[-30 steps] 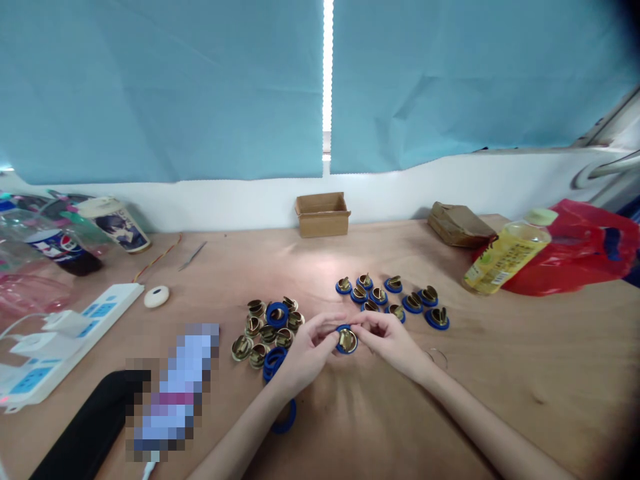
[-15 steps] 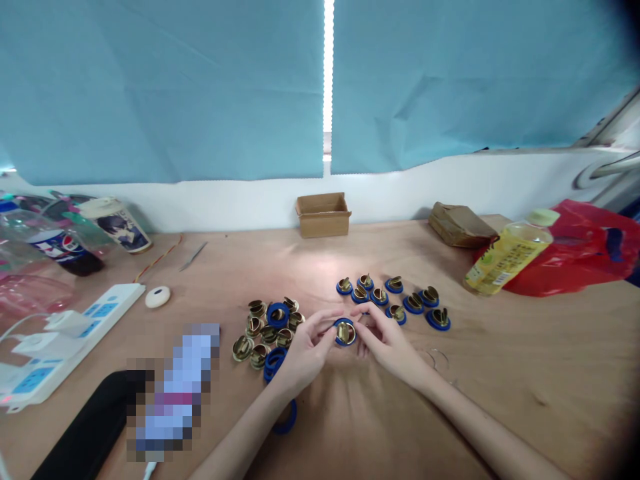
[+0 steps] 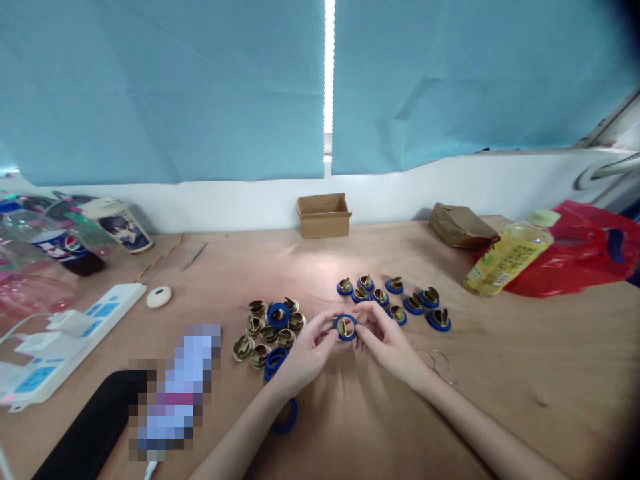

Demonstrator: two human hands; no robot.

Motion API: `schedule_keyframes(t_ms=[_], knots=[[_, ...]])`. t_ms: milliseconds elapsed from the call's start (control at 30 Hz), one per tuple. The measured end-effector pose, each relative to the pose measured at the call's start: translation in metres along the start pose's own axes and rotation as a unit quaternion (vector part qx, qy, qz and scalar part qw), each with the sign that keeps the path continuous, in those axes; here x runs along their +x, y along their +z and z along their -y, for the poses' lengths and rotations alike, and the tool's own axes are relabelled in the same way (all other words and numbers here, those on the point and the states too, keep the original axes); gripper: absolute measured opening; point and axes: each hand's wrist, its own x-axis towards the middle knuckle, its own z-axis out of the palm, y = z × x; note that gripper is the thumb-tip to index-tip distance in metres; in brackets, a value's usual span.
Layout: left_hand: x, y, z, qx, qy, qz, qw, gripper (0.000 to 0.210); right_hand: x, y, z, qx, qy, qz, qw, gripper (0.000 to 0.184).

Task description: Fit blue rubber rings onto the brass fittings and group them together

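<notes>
Between both hands, above the table, is a round brass-coloured fitting (image 3: 345,328) with a blue ring around its rim. My left hand (image 3: 313,343) pinches its left edge with thumb and fingers. On the opposite edge, the fingertips of my right hand (image 3: 383,337) close on the same piece. Beside my left hand lies a cluster of brass-coloured fittings (image 3: 243,347) without rings, with a blue ring (image 3: 279,315) on top. More loose blue rings (image 3: 285,417) lie near my left forearm, partly hidden. Beyond my right hand stand several ringed fittings (image 3: 414,303) with raised flaps.
A small cardboard box (image 3: 324,223) stands by the wall. At right are a yellow-labelled bottle (image 3: 507,257), a red plastic bag (image 3: 575,260) and a brown package (image 3: 460,225). A power strip (image 3: 113,310), cola bottle (image 3: 65,247) and blurred-out object (image 3: 183,380) lie left. Thin wire rings (image 3: 440,362) lie near my right forearm.
The held fitting has tilted slightly and risen a little, so its blue ring shows more fully around it. Both hands keep their grip, and the other pieces have stayed put.
</notes>
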Motion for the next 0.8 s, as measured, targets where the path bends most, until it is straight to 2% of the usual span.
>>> schedule_keyframes(t_ms=[67, 233, 500, 800], knots=[[0.0001, 0.0001, 0.0018, -0.017, -0.008, 0.014, 1.000, 0.035, 0.0008, 0.0000, 0.0000, 0.003, 0.000, -0.008, 1.000, 0.020], [0.0013, 0.0010, 0.0020, -0.015, 0.001, 0.007, 1.000, 0.038, 0.0025, -0.0024, 0.0018, 0.012, 0.018, -0.016, 1.000, 0.019], [0.0010, 0.0027, 0.0002, -0.023, -0.008, 0.022, 0.999, 0.035, 0.0040, -0.0084, 0.0028, 0.053, 0.056, 0.021, 0.997, 0.026], [0.0006, 0.0030, 0.0022, -0.031, -0.034, 0.013, 0.999, 0.043, 0.0044, -0.0065, -0.0006, 0.082, 0.048, 0.015, 0.995, 0.024]])
